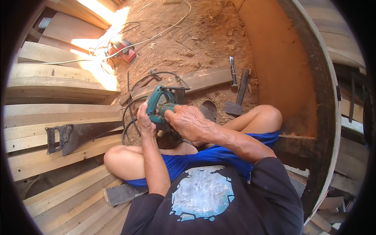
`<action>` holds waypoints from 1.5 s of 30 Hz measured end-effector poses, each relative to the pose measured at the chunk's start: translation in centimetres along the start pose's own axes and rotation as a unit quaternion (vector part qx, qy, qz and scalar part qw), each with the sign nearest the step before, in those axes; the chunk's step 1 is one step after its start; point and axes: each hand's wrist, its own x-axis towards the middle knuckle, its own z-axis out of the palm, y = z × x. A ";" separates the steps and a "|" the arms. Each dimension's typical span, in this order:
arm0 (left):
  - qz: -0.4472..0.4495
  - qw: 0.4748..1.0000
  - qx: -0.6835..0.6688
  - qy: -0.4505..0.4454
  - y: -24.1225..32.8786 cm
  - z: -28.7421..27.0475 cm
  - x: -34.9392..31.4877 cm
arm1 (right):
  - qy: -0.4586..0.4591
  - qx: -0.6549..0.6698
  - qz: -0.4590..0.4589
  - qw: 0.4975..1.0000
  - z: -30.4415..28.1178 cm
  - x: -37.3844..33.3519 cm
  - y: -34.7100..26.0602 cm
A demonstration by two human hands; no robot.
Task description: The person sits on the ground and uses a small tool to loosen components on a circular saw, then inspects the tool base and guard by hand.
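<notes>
Gripping a teal power tool (152, 105), left hand (145, 118) and right hand (188, 120) were both closed on its housing, by the brown plank's (211, 79) near edge. Wood shavings (213, 43) on the floor (164, 47) beyond suggested some cutting done; couldn't tell what was left. No containers seen.

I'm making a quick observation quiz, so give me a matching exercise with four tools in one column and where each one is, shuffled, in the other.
Tools:
1. Handsaw
2. Teal power tool
3. Hammer
4. Red power tool

Places:
A. On the floor, just beyond the right knee
B. Lying on the pale boards at the left
C. On the sawdust, beside a sunlit patch
D. Held in the left hand and right hand

Pairs: 1-B, 2-D, 3-A, 4-C
</notes>
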 end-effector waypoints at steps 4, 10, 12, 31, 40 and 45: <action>-0.006 1.000 -0.004 0.004 0.0 0.0 0.1 | -0.025 0.011 -0.029 0.999 -0.5 0.0 0.5; 0.007 1.000 0.012 0.007 -0.2 0.5 -0.5 | -0.027 0.036 0.140 0.989 -1.9 0.6 -0.7; 0.006 1.000 0.010 0.009 0.2 1.0 -0.8 | -0.018 0.003 0.129 0.991 -1.8 0.3 -0.4; -0.001 1.000 0.006 0.024 0.8 1.9 -1.6 | -0.071 0.017 0.159 0.985 -1.9 0.4 -0.9; 0.004 1.000 0.007 0.016 0.5 1.8 -1.4 | 0.010 0.104 -0.034 0.994 -1.6 0.2 1.2; 0.002 1.000 0.012 0.020 0.5 2.1 -1.6 | -0.107 -0.022 0.169 0.980 -2.9 1.3 0.1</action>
